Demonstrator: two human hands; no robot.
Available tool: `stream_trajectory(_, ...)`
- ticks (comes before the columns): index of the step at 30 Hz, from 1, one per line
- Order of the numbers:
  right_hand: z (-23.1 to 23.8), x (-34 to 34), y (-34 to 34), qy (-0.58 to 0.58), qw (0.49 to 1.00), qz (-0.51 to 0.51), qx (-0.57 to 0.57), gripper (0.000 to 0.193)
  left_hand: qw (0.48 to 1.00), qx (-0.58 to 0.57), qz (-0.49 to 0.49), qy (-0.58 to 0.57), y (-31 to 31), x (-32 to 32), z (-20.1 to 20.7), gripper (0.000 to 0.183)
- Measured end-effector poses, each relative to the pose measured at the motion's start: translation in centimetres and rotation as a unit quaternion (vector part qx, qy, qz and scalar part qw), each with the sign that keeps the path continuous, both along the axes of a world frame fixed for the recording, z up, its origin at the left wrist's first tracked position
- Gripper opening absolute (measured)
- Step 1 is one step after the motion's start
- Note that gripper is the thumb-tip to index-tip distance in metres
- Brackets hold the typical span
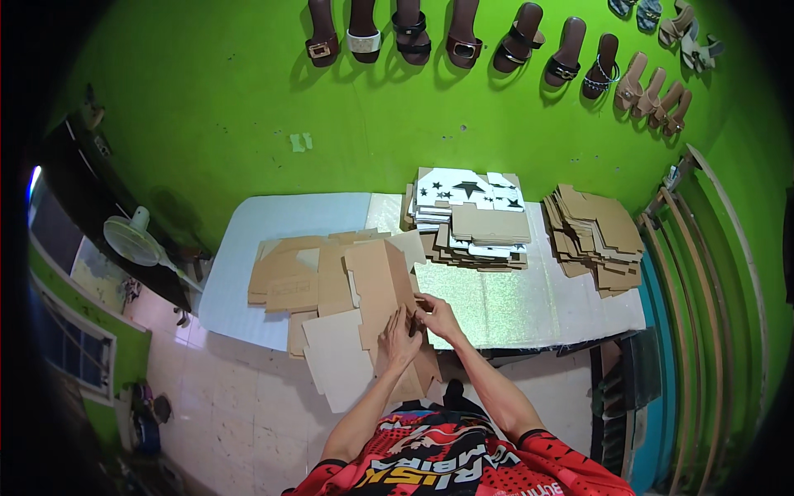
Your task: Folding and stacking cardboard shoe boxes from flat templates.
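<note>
A partly folded brown cardboard box (376,285) lies slanted across the table's front edge, with one long side raised along its right. My left hand (400,341) lies on its lower part, fingers stretched out and pointing toward the raised side. At that right edge, my right hand (438,317) has its bent fingers closed on the cardboard; the fingertips are partly hidden. A pale cardboard flap (337,355) sticks out to the left, over the floor. Beneath and left of the box are flat brown cardboard blanks (285,277), overlapping one another.
On the table (248,227), a stack of flat white star-printed blanks (467,194) stands at the back, with a brown blank stack (591,236) to its right. Sandals (463,37) hang on the green wall. A white fan (136,236) is at left; wooden rails (682,306) lean at right.
</note>
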State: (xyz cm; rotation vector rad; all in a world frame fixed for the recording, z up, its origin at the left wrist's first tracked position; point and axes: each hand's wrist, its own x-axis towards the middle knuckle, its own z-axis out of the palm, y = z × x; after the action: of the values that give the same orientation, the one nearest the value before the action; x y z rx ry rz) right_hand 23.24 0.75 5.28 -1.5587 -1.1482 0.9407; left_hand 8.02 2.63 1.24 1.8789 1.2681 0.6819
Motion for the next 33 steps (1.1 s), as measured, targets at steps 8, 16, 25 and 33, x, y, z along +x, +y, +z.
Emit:
stream_trajectory(8,8.3,-2.0,1.6,-0.046,0.996,0.038,0.059,0.046,0.979,0.043,0.098,-0.173,-0.4,-1.3,7.3,0.068)
stream_trajectory(16,17.6,0.6,2.7,0.000,0.986,-0.033,0.161,0.041,0.961,0.211,0.127,-0.125,3.5,3.6,14.9,0.043)
stream_trajectory(25,8.7,19.9,-7.4,0.133,0.871,-0.382,0.278,0.045,0.934,0.337,-0.107,-0.047,-0.2,24.6,18.7,0.031)
stream_trajectory(33,-1.7,23.3,-18.9,0.221,0.879,-0.424,-0.002,0.045,0.956,0.204,-0.212,0.007,-7.9,31.0,6.7,0.029)
